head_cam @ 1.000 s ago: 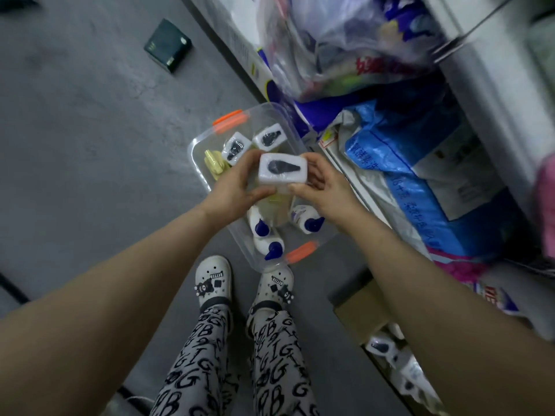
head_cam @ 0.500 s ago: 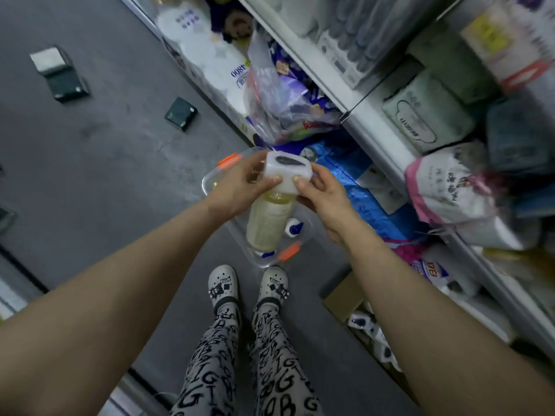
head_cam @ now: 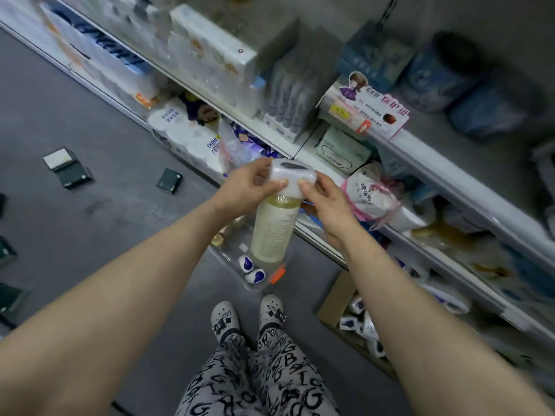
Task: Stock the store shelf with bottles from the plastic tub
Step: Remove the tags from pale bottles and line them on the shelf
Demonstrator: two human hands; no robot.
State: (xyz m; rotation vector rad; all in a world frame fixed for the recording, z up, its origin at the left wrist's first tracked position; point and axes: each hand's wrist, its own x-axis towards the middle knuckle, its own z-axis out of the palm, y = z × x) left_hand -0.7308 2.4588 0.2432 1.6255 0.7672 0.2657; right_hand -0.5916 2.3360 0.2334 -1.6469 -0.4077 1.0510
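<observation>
- Bottle (head_cam: 274, 228) upright, above tub (head_cam: 231, 259), w/ white cap (head_cam: 292, 178) up.
- L hand (head_cam: 249, 187) + R hand (head_cam: 326, 202) fingers pinch cap from both sides.

A matt dark grey floor (head_cam: 75, 115) is recorded at left, dotted with small flat dark green boxes (head_cam: 169, 181), while tiered white metal store shelving (head_cam: 468, 193), packed with white plastic-wrapped paper rolls (head_cam: 183, 129), is seen running diagonally at right, an open brown cardboard carton (head_cam: 334, 295) being set at its foot.
</observation>
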